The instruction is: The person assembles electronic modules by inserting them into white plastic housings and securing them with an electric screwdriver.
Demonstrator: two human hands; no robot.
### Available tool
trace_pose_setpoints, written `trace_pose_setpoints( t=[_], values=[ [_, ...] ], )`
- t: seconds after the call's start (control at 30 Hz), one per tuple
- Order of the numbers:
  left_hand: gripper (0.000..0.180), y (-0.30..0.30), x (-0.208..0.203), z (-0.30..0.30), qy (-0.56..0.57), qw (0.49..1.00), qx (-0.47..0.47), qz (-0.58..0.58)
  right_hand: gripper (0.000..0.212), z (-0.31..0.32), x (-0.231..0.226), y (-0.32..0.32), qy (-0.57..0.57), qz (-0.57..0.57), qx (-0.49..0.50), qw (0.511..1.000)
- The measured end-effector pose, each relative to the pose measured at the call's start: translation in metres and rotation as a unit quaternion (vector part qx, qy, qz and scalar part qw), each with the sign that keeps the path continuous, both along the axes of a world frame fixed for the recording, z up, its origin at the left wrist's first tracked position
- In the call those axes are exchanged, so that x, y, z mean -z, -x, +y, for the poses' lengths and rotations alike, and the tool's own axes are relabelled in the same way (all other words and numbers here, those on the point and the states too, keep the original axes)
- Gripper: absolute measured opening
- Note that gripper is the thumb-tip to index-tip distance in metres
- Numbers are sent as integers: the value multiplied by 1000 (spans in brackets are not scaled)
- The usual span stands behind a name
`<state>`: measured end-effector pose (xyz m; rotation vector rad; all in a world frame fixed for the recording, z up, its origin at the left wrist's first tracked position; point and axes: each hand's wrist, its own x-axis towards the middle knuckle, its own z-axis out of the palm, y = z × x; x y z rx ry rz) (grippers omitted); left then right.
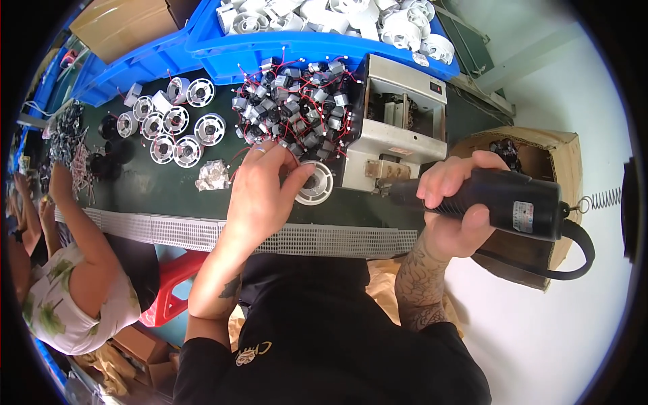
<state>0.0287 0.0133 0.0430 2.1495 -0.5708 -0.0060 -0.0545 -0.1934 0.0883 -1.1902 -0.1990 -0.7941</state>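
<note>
Dark green desk [135, 192], blue bins along its far edge. Far left: a co-worker's arm [74, 223]. Next: nine white round housings [177, 121] in a cluster; one crumpled foil scrap [212, 175]. Centre: heap of small motors [293, 104], uncounted. Left hand [262, 192], palm down, fingertips pinching a white housing [316, 182] beside a metal fixture [398, 128]. Right hand [453, 202] clamped around a black electric screwdriver [503, 199], held level; cardboard box [540, 152] behind.

Far ahead of me a blue bin [270, 50] holds white plastic housings [351, 17]. To the left, finished white round fan shells [177, 128] cluster on the dark bench [135, 189]. A co-worker's arm [81, 223] reaches in at far left. A cardboard box [540, 152] sits on my right.
</note>
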Motion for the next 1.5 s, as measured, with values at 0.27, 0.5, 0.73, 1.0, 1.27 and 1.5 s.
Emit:
trace_pose_setpoints(
  t=[0.27, 0.5, 0.73, 1.0, 1.27, 1.5],
  values=[
    [21, 0, 5, 0, 1, 1000, -2, -27, 66, -2, 2, -6, 5, 9, 4, 1000],
    [19, 0, 0, 4, 41, 998, 37, 27, 65, 0, 1, -4, -5, 17, -4, 1000],
    [23, -3, 6, -2, -10, 1000, 19, -19, 66, 7, -7, -3, -10, 49, -92, 994],
    [29, -3, 11, 5, 50, 986, 41, 153, 70, 29, -15, -22, 10, -16, -143, 989],
    [28, 1, 19, 0, 66, 987, 26, 141, 65, 46, -7, -42, 74, 5, -175, 982],
    [27, 3, 17, 1, 81, 985, 21, 154, 65, 51, -7, -44, 75, 53, -150, 984]
  ],
)
